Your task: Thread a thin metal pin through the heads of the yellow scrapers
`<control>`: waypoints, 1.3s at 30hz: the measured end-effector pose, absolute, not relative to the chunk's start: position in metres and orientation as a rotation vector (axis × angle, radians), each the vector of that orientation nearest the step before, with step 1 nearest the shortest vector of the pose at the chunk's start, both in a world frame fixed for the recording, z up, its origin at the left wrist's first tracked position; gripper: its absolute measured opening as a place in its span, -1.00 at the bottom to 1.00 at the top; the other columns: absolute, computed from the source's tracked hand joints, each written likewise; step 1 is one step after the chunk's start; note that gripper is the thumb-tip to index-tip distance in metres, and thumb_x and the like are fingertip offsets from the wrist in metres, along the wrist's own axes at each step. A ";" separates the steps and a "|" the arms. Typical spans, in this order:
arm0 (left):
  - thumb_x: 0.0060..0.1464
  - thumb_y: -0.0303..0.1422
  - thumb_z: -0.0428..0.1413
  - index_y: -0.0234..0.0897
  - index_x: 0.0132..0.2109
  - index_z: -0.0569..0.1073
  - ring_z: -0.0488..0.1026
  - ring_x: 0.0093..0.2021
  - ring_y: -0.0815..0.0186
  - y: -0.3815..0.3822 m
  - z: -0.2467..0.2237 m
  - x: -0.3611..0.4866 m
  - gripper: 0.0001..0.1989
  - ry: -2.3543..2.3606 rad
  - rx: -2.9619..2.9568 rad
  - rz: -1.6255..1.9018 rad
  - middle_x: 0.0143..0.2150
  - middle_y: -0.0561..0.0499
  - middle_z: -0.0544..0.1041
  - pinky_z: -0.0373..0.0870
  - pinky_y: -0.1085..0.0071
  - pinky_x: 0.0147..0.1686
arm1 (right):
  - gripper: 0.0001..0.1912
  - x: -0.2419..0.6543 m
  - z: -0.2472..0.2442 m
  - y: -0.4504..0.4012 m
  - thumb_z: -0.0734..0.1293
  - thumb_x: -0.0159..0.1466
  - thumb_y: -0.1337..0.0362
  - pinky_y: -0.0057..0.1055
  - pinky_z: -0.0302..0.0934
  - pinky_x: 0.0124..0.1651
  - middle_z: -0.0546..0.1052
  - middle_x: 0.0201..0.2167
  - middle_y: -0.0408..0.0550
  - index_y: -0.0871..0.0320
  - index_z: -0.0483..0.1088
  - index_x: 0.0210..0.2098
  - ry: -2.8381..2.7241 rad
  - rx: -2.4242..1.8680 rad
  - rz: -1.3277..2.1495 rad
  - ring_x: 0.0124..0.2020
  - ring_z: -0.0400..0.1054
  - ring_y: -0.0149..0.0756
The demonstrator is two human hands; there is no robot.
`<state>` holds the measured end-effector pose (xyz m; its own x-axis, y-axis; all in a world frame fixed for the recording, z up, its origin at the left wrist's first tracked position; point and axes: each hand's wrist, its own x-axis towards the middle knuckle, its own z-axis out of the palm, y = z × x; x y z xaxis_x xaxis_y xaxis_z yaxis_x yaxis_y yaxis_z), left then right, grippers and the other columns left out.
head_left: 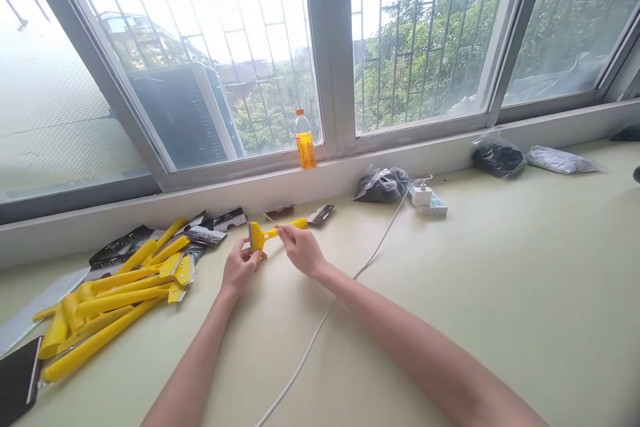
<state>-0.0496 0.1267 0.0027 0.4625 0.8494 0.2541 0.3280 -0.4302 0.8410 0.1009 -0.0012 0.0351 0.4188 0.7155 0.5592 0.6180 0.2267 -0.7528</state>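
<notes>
A yellow scraper (257, 237) with a grey blade edge is held near the middle of the table. My left hand (242, 265) is closed on its head, fingers around the blade end. Close to the scraper's neck, my right hand (301, 248) pinches a thin, light-coloured stick-like tool (270, 219); its exact kind cannot be made out. The scraper's handle end shows just beyond my right hand, pointing right. To the left lies a pile of yellow scrapers (125, 293), some with their blades facing right.
Black-and-white packets (229, 219) lie along the wall. A white cable (320, 327) crosses the table from a charger (422, 196). A drink bottle (305, 143) stands on the sill. Bagged items (383, 185) lie at the back; a dark phone (19, 373) is at the left edge.
</notes>
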 end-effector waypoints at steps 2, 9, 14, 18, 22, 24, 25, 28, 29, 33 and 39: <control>-0.08 -0.07 0.23 -0.24 0.02 0.44 0.53 -0.45 0.19 0.126 0.003 -0.050 -0.46 0.921 1.985 0.890 -0.32 -0.07 0.66 0.34 0.36 -0.44 | -0.62 0.096 0.009 0.001 0.13 0.46 0.11 -0.40 0.21 -0.22 0.62 -0.27 -0.03 0.08 0.53 -0.02 -1.367 -1.633 0.195 -0.29 0.46 -0.22; -0.07 -0.16 0.24 -0.23 -0.06 0.48 0.56 -0.34 0.17 0.124 0.001 -0.051 -0.58 0.761 1.993 0.866 -0.34 -0.04 0.64 0.37 0.36 -0.33 | -0.55 0.092 0.005 -0.007 0.09 0.40 0.36 -0.34 0.25 0.03 0.57 0.05 0.04 0.16 0.42 0.17 -1.487 -1.694 0.257 0.02 0.46 -0.17; -0.07 -0.18 0.25 -0.24 -0.04 0.44 0.56 -0.33 0.19 0.130 -0.004 -0.051 -0.56 0.755 1.907 0.869 -0.26 -0.08 0.66 0.37 0.34 -0.31 | -0.54 0.092 0.000 -0.007 0.10 0.41 0.40 -0.39 0.27 -0.05 0.59 0.00 0.03 0.14 0.39 0.22 -1.515 -1.618 0.165 -0.05 0.47 -0.23; -0.02 -0.19 0.22 -0.25 0.01 0.37 0.57 -0.31 0.20 0.138 -0.009 -0.052 -0.54 0.774 1.870 0.929 -0.20 -0.12 0.67 0.37 0.34 -0.29 | -0.55 0.091 0.001 -0.009 0.12 0.43 0.41 -0.42 0.23 -0.13 0.60 -0.09 -0.01 0.07 0.39 0.22 -1.539 -1.654 0.110 -0.14 0.47 -0.26; 0.02 -0.20 0.20 -0.25 0.02 0.35 0.58 -0.29 0.18 0.142 -0.012 -0.053 -0.56 0.806 1.920 0.937 -0.21 -0.13 0.67 0.38 0.33 -0.28 | -0.67 0.088 0.003 -0.011 0.12 0.47 0.32 -0.43 0.19 -0.17 0.61 -0.12 -0.01 0.11 0.46 0.07 -1.529 -1.678 0.091 -0.17 0.47 -0.26; 0.04 -0.23 0.17 -0.24 0.01 0.35 0.59 -0.27 0.16 0.142 -0.013 -0.052 -0.60 0.812 1.945 0.934 -0.23 -0.12 0.67 0.39 0.31 -0.24 | -0.70 0.087 0.002 -0.011 0.13 0.47 0.29 -0.44 0.15 -0.21 0.62 -0.18 -0.02 0.12 0.47 -0.02 -1.541 -1.698 0.081 -0.23 0.46 -0.28; 0.05 -0.25 0.16 -0.23 0.01 0.35 0.59 -0.25 0.16 0.142 -0.014 -0.052 -0.62 0.811 1.957 0.932 -0.23 -0.10 0.67 0.40 0.30 -0.22 | -0.71 0.087 0.001 -0.011 0.13 0.47 0.29 -0.45 0.13 -0.23 0.62 -0.21 -0.03 0.12 0.48 -0.06 -1.547 -1.709 0.070 -0.26 0.45 -0.29; 0.07 -0.31 0.11 -0.20 0.02 0.33 0.60 -0.21 0.15 0.142 -0.014 -0.051 -0.65 0.806 1.991 0.926 -0.24 -0.06 0.67 0.41 0.29 -0.17 | -0.73 0.088 -0.002 -0.009 0.14 0.46 0.30 -0.45 0.10 -0.25 0.61 -0.24 -0.03 0.13 0.47 -0.12 -1.534 -1.745 0.029 -0.29 0.44 -0.30; 0.08 -0.32 0.10 -0.20 0.03 0.33 0.60 -0.21 0.15 0.142 -0.014 -0.051 -0.66 0.809 2.000 0.924 -0.25 -0.06 0.66 0.41 0.29 -0.16 | -0.73 0.089 -0.002 -0.008 0.14 0.46 0.30 -0.45 0.09 -0.25 0.61 -0.24 -0.02 0.14 0.47 -0.13 -1.525 -1.754 0.021 -0.29 0.44 -0.30; 0.09 -0.34 0.08 -0.19 0.04 0.32 0.59 -0.21 0.15 0.140 -0.013 -0.051 -0.66 0.818 2.033 0.915 -0.25 -0.04 0.66 0.40 0.30 -0.16 | -0.73 0.090 -0.004 -0.007 0.13 0.47 0.29 -0.45 0.06 -0.28 0.61 -0.27 -0.04 0.13 0.46 -0.12 -1.550 -1.783 0.000 -0.31 0.43 -0.31; 0.12 -0.36 0.04 -0.16 0.04 0.30 0.58 -0.23 0.17 0.134 -0.008 -0.051 -0.68 0.903 2.137 0.922 -0.25 -0.01 0.66 0.37 0.33 -0.18 | -0.73 0.088 -0.004 -0.008 0.11 0.48 0.27 -0.45 0.00 -0.31 0.60 -0.28 -0.06 0.11 0.43 -0.18 -1.582 -1.819 -0.029 -0.34 0.41 -0.33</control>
